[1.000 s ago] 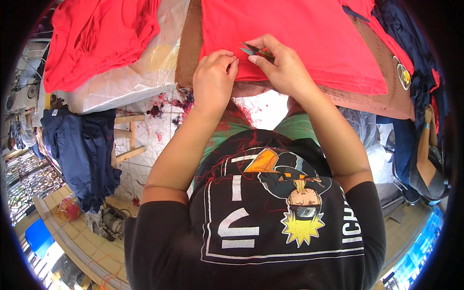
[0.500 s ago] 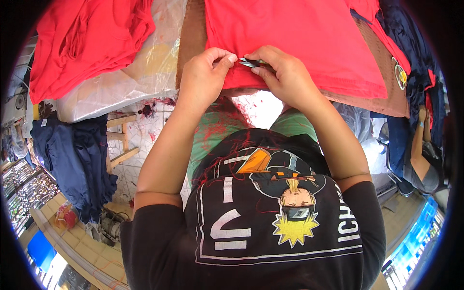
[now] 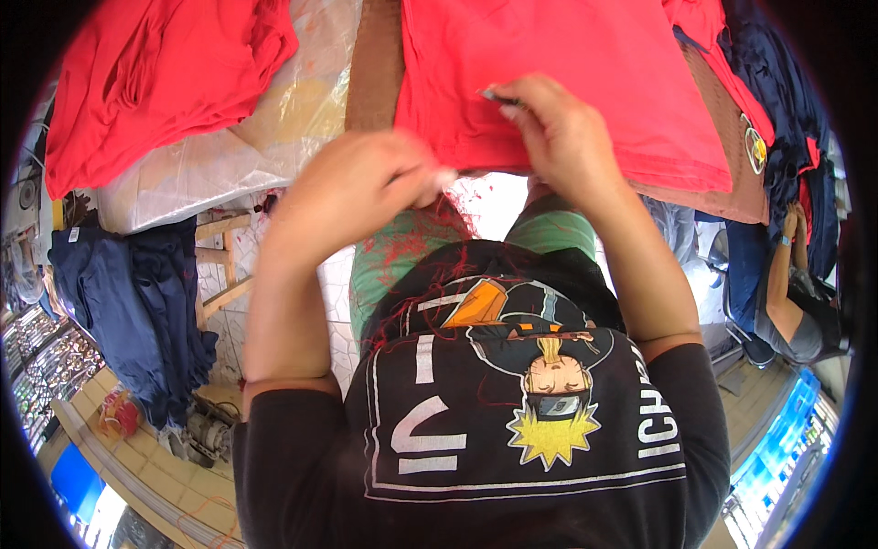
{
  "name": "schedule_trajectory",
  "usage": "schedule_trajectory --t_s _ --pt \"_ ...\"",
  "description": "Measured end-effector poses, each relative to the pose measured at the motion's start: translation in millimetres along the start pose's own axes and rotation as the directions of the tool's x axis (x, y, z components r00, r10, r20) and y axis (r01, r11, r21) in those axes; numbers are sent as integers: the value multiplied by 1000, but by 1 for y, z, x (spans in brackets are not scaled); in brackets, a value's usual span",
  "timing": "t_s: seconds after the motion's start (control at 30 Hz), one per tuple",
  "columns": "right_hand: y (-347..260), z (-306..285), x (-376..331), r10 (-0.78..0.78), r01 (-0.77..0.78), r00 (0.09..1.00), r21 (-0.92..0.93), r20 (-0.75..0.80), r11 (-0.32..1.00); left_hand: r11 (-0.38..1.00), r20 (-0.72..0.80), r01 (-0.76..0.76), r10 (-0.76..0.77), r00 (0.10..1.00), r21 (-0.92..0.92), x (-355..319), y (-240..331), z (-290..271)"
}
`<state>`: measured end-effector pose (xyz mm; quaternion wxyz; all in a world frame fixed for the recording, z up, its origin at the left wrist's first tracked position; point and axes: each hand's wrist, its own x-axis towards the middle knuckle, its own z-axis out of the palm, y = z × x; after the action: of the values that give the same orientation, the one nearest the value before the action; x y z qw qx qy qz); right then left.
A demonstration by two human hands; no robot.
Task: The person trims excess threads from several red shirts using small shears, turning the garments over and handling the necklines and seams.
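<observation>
- Step in hand: looked like trimming loose thread along the near hem of the red garment (image 3: 567,69); my read from the tool and the thread litter.
- Garment lay flat on the brown-covered desk (image 3: 373,78), its near edge toward the person's lap.
- Right hand (image 3: 569,137): thumb and forefinger pinched small clippers (image 3: 497,96), blade tip pointing left, over the garment near its left side. Blade contact with the cloth: couldn't tell.
- Left hand (image 3: 375,178): blurred, at the garment's near left corner, fingertips bunched just beside the hem. Whether they pinched a thread or nothing: couldn't tell.
- Red threads (image 3: 430,233) lay strewn over the green trousers (image 3: 380,261) and the black shirt (image 3: 540,384); probably offcuts.
- Second red garment (image 3: 174,78) lay rumpled on plastic sheeting (image 3: 247,146) to the left, clear of both hands.
- Next move called for, I'd judge: left fingertips drawing any remaining thread taut off the hem, blades brought in close to the seam without nicking the cloth.
</observation>
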<state>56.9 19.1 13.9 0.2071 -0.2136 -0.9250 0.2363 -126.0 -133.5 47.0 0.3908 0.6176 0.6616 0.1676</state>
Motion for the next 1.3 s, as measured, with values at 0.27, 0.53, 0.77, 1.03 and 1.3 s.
schedule_trajectory --t_s 0.27,0.53,0.77,1.03,1.3 --pt "13 -36 -2 187 -174 976 123 -110 977 915 -474 84 125 871 395 -65 15 -12" --pt "5 -46 -38 51 -52 997 -31 -52 998 985 -761 -45 156 629 164 17 0 54" --pt "116 -86 -69 178 -181 984 192 31 965 802 -829 -434 -130 544 -411 27 -15 43" --pt "136 -159 -64 406 -411 907 457 116 789 854 -586 -265 -57 808 -448 44 18 37" --pt "132 -131 -41 251 -366 870 -214 -423 906 958 -741 -158 286 608 240 73 18 33"
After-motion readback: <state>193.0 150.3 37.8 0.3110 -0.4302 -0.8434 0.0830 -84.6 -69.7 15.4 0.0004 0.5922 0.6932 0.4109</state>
